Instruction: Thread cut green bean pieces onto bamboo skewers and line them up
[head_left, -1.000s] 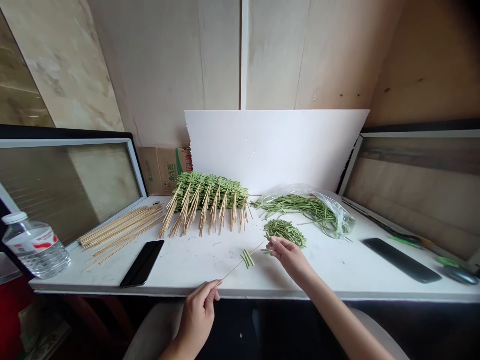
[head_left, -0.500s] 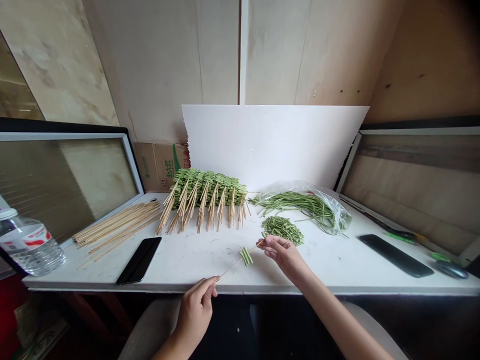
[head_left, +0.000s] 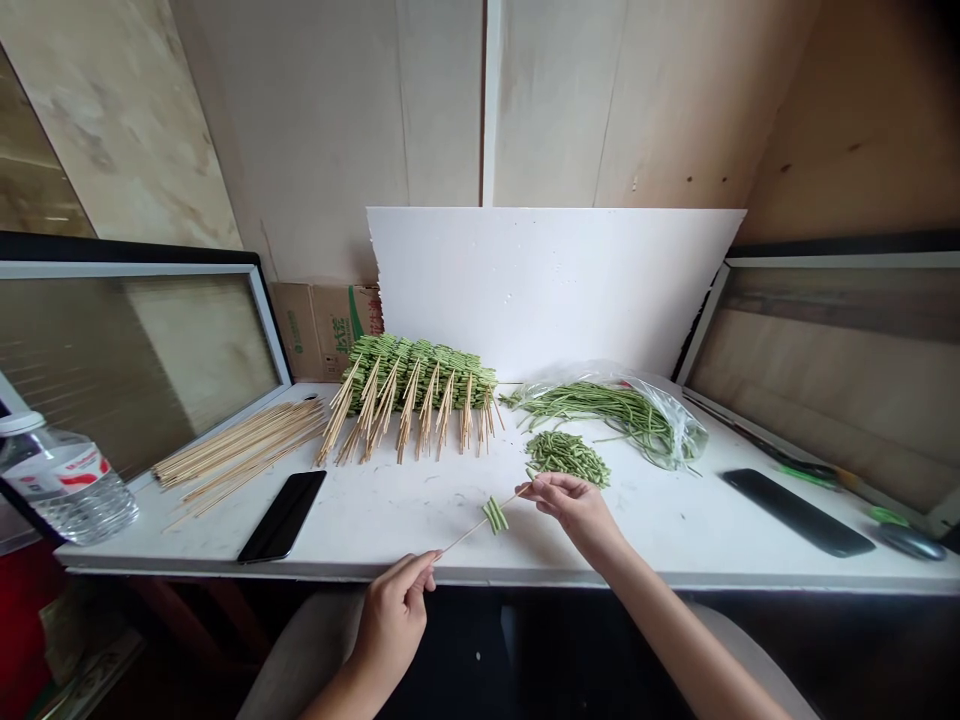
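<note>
2 bare hands grasp a thin bamboo skewer (head_left: 465,537) above the surface (head_left: 405,510), near the middle of its front edge: the left hand (head_left: 394,612) grips the lower end, the right hand (head_left: 574,502) pinches the tip. A few green bean pieces (head_left: 495,515) sit midway, so this skewer looks partly filled. Loaded skewers (head_left: 420,372), apparently finished, stack by the back edge. Seemingly left: cut beans (head_left: 568,457) right of centre, long beans (head_left: 600,412) bagged at back right, bare skewers (head_left: 240,440) toward the left edge.
</note>
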